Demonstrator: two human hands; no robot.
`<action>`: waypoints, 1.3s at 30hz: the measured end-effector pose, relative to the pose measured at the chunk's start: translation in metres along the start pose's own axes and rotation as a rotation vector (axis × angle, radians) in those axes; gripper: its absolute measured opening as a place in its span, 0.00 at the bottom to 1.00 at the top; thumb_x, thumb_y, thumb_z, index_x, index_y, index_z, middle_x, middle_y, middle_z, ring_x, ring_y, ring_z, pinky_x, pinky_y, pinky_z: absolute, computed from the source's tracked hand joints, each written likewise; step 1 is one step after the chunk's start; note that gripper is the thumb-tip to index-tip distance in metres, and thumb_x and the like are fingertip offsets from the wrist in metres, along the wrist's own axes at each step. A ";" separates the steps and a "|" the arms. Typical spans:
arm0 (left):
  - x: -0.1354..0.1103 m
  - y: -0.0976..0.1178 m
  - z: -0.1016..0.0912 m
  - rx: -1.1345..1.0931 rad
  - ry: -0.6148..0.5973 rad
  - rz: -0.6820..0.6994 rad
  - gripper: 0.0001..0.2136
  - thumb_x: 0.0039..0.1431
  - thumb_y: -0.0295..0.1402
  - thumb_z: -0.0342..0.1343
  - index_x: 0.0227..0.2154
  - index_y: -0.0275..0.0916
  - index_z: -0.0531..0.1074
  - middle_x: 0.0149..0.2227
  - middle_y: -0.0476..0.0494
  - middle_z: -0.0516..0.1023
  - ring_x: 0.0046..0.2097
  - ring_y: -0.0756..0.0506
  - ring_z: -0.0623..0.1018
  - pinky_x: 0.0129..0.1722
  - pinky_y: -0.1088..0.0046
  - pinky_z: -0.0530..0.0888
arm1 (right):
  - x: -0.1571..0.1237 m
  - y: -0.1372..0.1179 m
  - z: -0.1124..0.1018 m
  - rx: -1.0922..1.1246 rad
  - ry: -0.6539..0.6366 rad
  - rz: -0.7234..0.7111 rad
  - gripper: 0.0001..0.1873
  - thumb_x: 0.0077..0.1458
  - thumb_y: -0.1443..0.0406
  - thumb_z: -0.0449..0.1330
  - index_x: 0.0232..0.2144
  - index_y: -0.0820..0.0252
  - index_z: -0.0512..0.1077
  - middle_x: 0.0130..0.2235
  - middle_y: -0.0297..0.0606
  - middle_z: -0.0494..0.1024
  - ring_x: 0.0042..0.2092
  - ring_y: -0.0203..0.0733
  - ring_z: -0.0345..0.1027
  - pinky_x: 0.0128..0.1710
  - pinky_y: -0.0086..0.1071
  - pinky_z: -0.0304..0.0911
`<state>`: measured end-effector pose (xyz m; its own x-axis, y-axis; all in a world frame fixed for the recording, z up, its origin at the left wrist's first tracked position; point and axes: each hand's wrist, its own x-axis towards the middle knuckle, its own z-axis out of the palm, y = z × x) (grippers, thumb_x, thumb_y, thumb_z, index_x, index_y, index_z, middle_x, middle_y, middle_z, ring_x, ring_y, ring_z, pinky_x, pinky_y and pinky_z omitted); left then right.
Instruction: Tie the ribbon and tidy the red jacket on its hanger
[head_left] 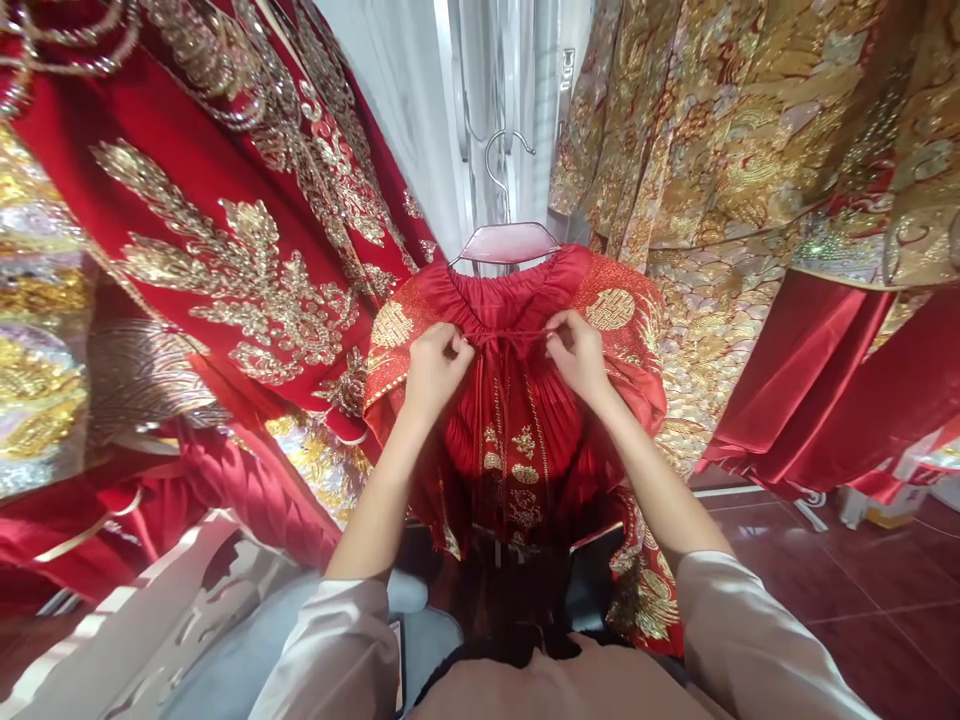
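Nearest stuff first: both pale sleeves (765,625) run off the bottom edge, so the upper arms are cut off. Down and left of the left hand there's a white openwork panel (124,635) with a wavy edge next to some smooth grey surface (262,650), and honestly I can't make out what either belongs to. The left hand (437,362) has its fingertips pinched on a thin red cord (510,335), the right hand (577,355) is pinched on it too, hands apart with the cord's knotted-looking middle between them; fingers hide the bits they grip. The red garment (461,440) hangs right behind and below both hands: gathered neckline, fine pleats, gold embroidery, round gold medallions on the shoulders. Its lower part sinks into shadow, so the hem's hard to read. Just above and between the hands is a hanger (510,243) with a curved metal hook, bottom half covered by the cloth. Off left of the left hand, a crimson dress (161,115) with chunky, glittery beaded sprays, cut off by the frame; right of the right hand, shiny gold brocade (720,150) and smooth red satin (802,370). Farther back, whitish drapery (397,90).
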<state>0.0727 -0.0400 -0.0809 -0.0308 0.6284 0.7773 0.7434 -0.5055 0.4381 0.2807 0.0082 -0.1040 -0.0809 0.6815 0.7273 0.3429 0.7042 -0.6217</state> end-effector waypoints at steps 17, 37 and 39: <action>0.053 -0.011 -0.039 0.103 -0.122 0.307 0.10 0.53 0.36 0.58 0.38 0.40 0.73 0.46 0.40 0.75 0.51 0.39 0.71 0.51 0.61 0.66 | 0.018 0.001 -0.070 -0.225 0.091 -0.064 0.18 0.53 0.60 0.55 0.45 0.61 0.71 0.43 0.45 0.76 0.40 0.43 0.68 0.41 0.39 0.63; -0.005 -0.038 -0.020 0.435 0.392 -0.105 0.25 0.61 0.47 0.46 0.49 0.28 0.64 0.53 0.28 0.66 0.56 0.36 0.64 0.56 0.55 0.60 | -0.047 0.062 -0.076 -0.556 0.453 -0.080 0.31 0.61 0.50 0.45 0.56 0.66 0.62 0.52 0.54 0.71 0.52 0.50 0.63 0.54 0.46 0.56; -0.033 -0.033 -0.011 0.582 0.317 -0.156 0.34 0.52 0.53 0.53 0.51 0.26 0.62 0.53 0.23 0.65 0.55 0.30 0.65 0.54 0.50 0.62 | -0.075 0.056 -0.071 -0.734 0.376 -0.059 0.31 0.56 0.50 0.51 0.54 0.67 0.62 0.50 0.55 0.71 0.51 0.54 0.63 0.51 0.48 0.58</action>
<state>0.0422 -0.0506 -0.1159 -0.2949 0.4196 0.8584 0.9501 0.0332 0.3101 0.3727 -0.0178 -0.1731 0.1558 0.4434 0.8827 0.8824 0.3392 -0.3262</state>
